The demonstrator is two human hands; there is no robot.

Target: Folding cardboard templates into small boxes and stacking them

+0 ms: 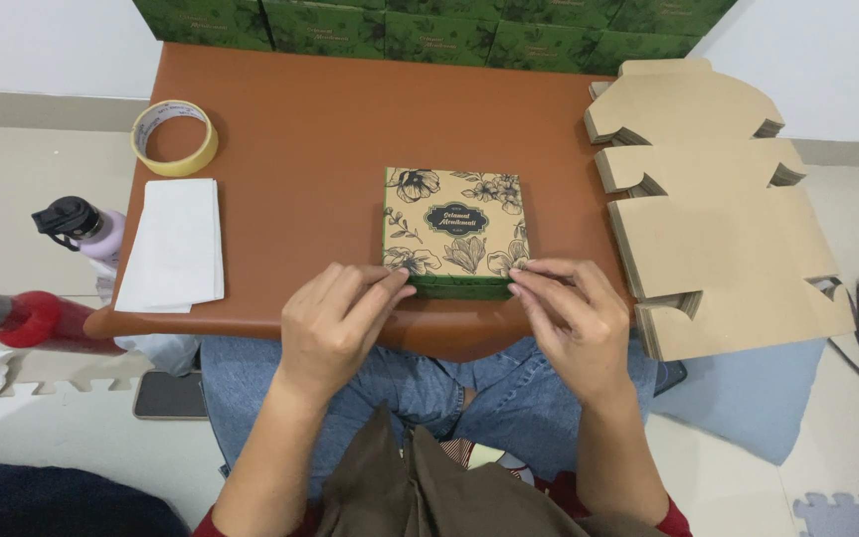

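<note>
Folded gift box (455,227), kraft-coloured lid with black flower print and green side walls, sits closed and squared near the middle of the low brown table (300,129), close to the near edge. Judged from its shape, the folding is essentially done; what appears left is seating the near edge of the lid.

Left hand (335,323) rests at the box's near left corner, thumb and forefinger pinched on the lid edge. Right hand (569,318) mirrors it at the near right corner, fingertips pressed to the same edge. Neither hand lifts the box; both pinch only its front rim.

To the right, a stack of flat die-cut box blanks (718,219) overhangs the table edge, just beside the box but not touching it. At the far edge, a row of finished green boxes (429,30). To the left, a folded white sheet (176,244) and a tape roll (174,137), well apart from the hands.

Off the table, left: a lilac bottle (82,227), a red bottle (27,318), a phone (169,396) on the floor.

Nothing lies between hands and box.
</note>
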